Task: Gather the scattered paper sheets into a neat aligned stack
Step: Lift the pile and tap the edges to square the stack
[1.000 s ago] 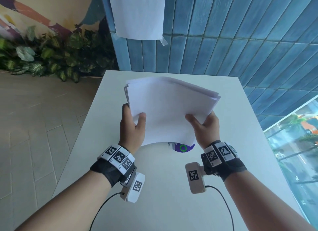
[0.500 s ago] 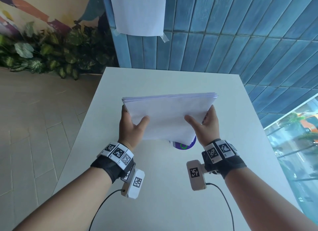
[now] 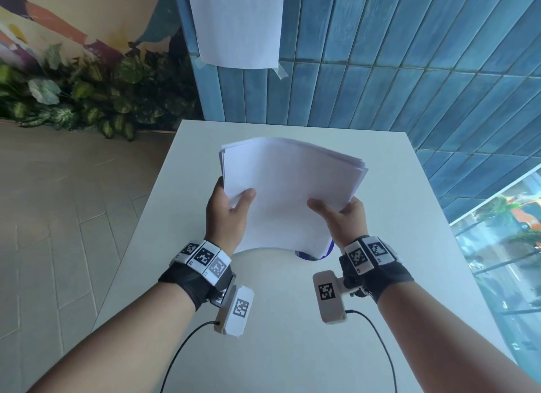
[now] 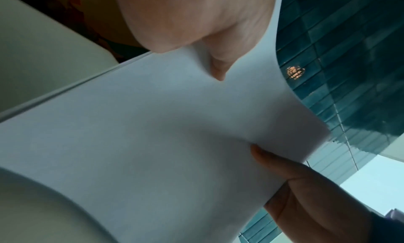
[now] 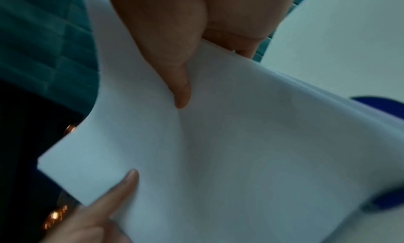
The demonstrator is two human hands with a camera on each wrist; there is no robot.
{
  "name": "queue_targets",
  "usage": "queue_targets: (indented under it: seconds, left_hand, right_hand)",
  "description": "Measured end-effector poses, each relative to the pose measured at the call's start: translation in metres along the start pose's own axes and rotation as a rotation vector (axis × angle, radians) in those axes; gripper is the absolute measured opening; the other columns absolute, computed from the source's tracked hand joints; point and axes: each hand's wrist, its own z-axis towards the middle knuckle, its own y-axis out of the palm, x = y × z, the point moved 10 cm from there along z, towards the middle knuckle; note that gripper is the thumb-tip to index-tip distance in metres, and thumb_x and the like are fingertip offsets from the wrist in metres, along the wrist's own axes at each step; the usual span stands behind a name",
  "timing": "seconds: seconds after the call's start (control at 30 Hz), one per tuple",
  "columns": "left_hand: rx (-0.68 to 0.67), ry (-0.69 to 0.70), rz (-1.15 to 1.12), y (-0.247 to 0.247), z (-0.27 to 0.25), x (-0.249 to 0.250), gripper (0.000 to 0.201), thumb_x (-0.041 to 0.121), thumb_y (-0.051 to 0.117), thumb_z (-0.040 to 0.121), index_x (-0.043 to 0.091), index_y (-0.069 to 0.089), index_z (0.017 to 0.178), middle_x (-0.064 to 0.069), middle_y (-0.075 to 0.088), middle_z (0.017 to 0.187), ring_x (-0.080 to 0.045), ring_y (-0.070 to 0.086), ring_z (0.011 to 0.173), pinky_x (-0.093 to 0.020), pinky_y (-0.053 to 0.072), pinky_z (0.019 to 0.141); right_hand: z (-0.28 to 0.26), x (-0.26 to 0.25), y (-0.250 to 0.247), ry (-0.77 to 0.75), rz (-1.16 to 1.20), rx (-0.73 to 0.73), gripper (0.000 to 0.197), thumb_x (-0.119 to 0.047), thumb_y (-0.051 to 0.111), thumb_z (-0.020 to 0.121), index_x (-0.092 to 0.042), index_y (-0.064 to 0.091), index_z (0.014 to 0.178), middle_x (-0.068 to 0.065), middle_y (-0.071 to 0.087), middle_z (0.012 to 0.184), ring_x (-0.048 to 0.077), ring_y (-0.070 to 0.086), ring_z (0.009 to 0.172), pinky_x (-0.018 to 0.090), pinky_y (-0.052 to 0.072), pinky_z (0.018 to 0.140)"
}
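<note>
A stack of white paper sheets (image 3: pixel 288 193) is held above the white table (image 3: pixel 409 217), its far part curving away from me. My left hand (image 3: pixel 227 214) grips the stack's left edge with the thumb on top. My right hand (image 3: pixel 342 217) grips the right edge the same way. In the left wrist view the stack (image 4: pixel 153 143) fills the frame, thumb (image 4: pixel 216 69) pressed on it. The right wrist view shows the stack (image 5: pixel 240 160) with my right thumb (image 5: pixel 181 94) on top. The far edges of the sheets look slightly fanned at the right corner.
A purple and green round object (image 3: pixel 314 255) lies on the table, mostly hidden under the stack's near edge. One white sheet (image 3: pixel 237 24) is taped to the blue tiled wall behind. Plants (image 3: pixel 87 100) line the floor at the left. A window (image 3: pixel 503 246) is at the right.
The stack was tilted down with its far edge facing me half a second ago; now it is raised and leaning away again, as one second ago. Both hands keep their grip.
</note>
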Motion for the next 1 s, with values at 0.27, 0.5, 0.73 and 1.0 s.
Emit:
queue_targets:
  seconds: [0.27, 0.5, 0.73, 1.0]
  left_hand:
    - [-0.292, 0.371, 0.501, 0.023, 0.012, 0.071, 0.017, 0.016, 0.063, 0.09, 0.011, 0.059, 0.105, -0.007, 0.066, 0.089, -0.027, 0.059, 0.08, -0.028, 0.042, 0.066]
    - [-0.569, 0.484, 0.746, 0.059, 0.009, 0.1, 0.019, 0.022, 0.062, 0.089, 0.015, 0.059, 0.107, -0.012, 0.066, 0.094, -0.033, 0.06, 0.088, -0.038, 0.049, 0.074]
    - [-0.557, 0.219, 0.668, 0.004, 0.029, 0.07, 0.018, 0.032, 0.078, 0.073, 0.034, 0.068, 0.087, 0.015, 0.072, 0.088, -0.012, 0.066, 0.088, -0.032, 0.052, 0.082]
    - [-0.356, -0.131, 0.095, -0.043, 0.031, 0.014, 0.028, 0.02, 0.086, 0.07, 0.008, 0.072, 0.092, -0.012, 0.075, 0.095, -0.021, 0.067, 0.082, -0.034, 0.049, 0.085]
  right_hand:
    - [-0.011, -0.095, -0.019, -0.506, -0.281, 0.217, 0.104, -0.031, 0.082, 0.063, -0.018, 0.021, 0.146, -0.011, 0.028, 0.141, 0.007, 0.025, 0.132, 0.025, 0.017, 0.112]
    - [-0.004, -0.114, 0.029, -0.348, -0.264, -0.287, 0.012, -0.017, 0.081, 0.07, -0.018, 0.071, 0.077, -0.008, 0.069, 0.069, 0.007, 0.06, 0.062, 0.021, 0.044, 0.06]
    - [-0.002, -0.099, -0.007, -0.286, 0.012, -0.258, 0.035, -0.001, 0.079, 0.069, -0.025, 0.065, 0.047, -0.017, 0.064, 0.05, -0.005, 0.057, 0.048, 0.008, 0.04, 0.055]
    - [0.005, -0.048, -0.035, -0.102, 0.063, -0.147, 0.013, -0.006, 0.082, 0.065, -0.009, 0.07, 0.066, -0.009, 0.071, 0.062, 0.008, 0.064, 0.06, 0.019, 0.051, 0.059]
